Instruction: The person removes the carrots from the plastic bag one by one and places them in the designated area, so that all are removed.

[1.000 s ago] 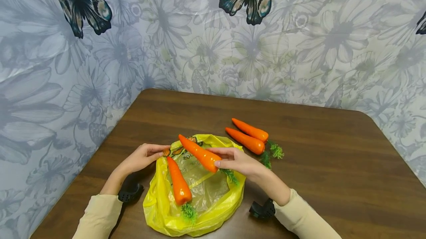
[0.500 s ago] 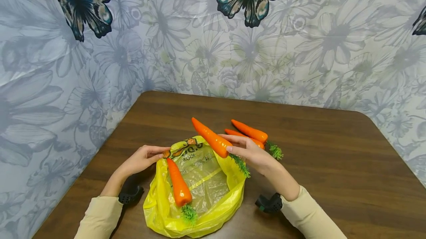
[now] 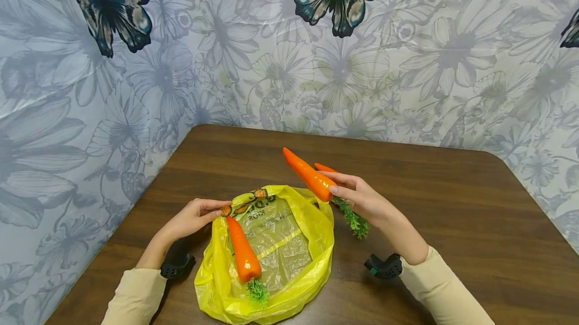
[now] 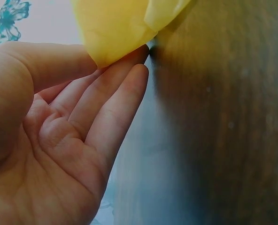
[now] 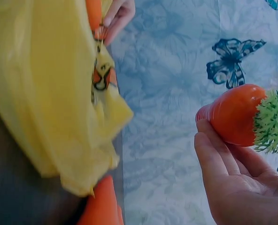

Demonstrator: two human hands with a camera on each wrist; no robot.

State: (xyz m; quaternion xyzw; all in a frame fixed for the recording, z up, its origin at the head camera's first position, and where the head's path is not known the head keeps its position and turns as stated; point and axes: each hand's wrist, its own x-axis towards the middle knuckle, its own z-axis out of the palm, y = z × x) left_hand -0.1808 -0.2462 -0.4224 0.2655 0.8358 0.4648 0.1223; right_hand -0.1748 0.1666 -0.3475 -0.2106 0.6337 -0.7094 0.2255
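Observation:
A yellow plastic bag (image 3: 322, 244) lies on the table with its mouth spread wide. My left hand (image 3: 192, 218) pinches the bag's far left rim between thumb and fingers; in the left wrist view the yellow film (image 4: 118, 30) runs out from the fingertips. Inside the bag is an orange carrot (image 3: 243, 250), tip toward the left hand, green top toward me. My right hand (image 3: 364, 198) holds another carrot (image 3: 307, 172) by its thick end, raised beyond the bag's far right rim, its leafy top (image 3: 353, 218) hanging under the palm.
Behind the right hand, more carrots lie on the table, mostly hidden; one tip (image 3: 324, 168) shows. The right wrist view has orange carrots (image 5: 100, 206) low beside the bag. The brown table (image 3: 452, 214) reaches a flower-and-butterfly patterned wall (image 3: 362, 89).
The right hand has moved its carrot from above the bag's mouth to the right and away from me, past the rim. The left hand has stayed on the bag.

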